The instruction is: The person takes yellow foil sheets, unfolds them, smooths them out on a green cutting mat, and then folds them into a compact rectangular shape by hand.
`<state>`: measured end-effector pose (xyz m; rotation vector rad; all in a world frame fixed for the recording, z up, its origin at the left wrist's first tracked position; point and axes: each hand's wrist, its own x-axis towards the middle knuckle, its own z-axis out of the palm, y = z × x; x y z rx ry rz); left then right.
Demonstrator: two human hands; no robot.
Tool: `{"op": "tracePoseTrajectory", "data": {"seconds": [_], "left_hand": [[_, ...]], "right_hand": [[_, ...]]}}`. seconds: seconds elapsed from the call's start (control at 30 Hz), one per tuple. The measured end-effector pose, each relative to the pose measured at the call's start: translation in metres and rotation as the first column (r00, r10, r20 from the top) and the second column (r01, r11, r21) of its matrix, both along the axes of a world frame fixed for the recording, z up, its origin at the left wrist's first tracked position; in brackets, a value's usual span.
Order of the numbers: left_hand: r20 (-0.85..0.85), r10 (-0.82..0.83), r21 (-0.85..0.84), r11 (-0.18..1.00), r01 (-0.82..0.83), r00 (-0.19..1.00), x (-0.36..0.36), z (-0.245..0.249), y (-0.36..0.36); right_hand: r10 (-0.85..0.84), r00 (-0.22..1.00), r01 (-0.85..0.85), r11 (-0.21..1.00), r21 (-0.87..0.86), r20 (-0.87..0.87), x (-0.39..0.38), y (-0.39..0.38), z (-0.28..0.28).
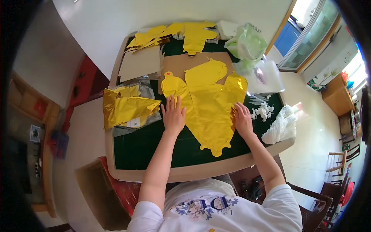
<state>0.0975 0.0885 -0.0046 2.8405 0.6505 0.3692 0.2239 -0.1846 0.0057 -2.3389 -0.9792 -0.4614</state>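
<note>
My left grip (173, 114) lies palm down with the fingers spread, flat on the left edge of the deflated, crinkled gold foil balloon (210, 100). My right grip (243, 119) also lies open and palm down, fingers closer together, on the balloon's right edge. Neither one pinches or lifts anything. Both just press on the foil.

From the head view, the balloon lies spread on the dark green tabletop (147, 147) directly between my two grips, so it is to the right of the left one and to the left of the right one. Its long axis runs away from me. The narrow scalloped end is nearest my body, and the broad lobes reach onto a brown cardboard sheet (181, 63) farther off. Both grips sit about midway along that length, at much the same distance from the middle of the foil. The left one touches the lobe with a small round tab at its far tip.

Just beyond my left grip there is a folded heap of gold foil with a white label (127, 108). More gold foil shapes (193, 34) lie at the far edge, with a pale green plastic bag (247, 44) near them. Near my right grip are scattered small white plastic pieces (262, 110) and a bunched white bag (282, 125).
</note>
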Motion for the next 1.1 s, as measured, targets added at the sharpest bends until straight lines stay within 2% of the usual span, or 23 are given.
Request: {"op": "tracePoseTrajectory", "data": {"seconds": [0.1,0.2,0.3,0.7,0.8,1.1], "left_hand": [[0.082,0.009,0.014,1.0,-0.01,0.997,0.002,0.003,-0.01],[0.002,-0.24,-0.007,0.971,0.24,0.971,0.004,0.027,-0.054],[-0.009,-0.456,-0.047,0.889,0.455,0.89,0.0,0.017,-0.09],[-0.007,-0.447,-0.045,0.894,0.446,0.895,-0.009,0.008,-0.108],[-0.03,-0.464,-0.051,0.885,0.462,0.886,-0.013,0.011,-0.108],[-0.023,-0.452,-0.034,0.892,0.451,0.892,-0.014,0.01,-0.111]], "right_hand": [[0.007,1.0,-0.007,1.0,0.012,-0.022,0.003,-0.002,-0.004],[0.012,1.0,-0.012,1.0,-0.003,-0.026,0.0,-0.002,-0.002],[0.01,1.0,-0.01,1.0,-0.006,-0.016,0.002,-0.001,-0.003],[0.001,1.0,-0.002,0.999,-0.035,-0.006,0.0,0.001,0.003],[-0.039,0.997,0.039,0.999,0.007,-0.066,-0.003,0.002,0.006],[-0.051,0.997,0.053,0.998,0.032,-0.062,0.001,-0.002,-0.003]]}}
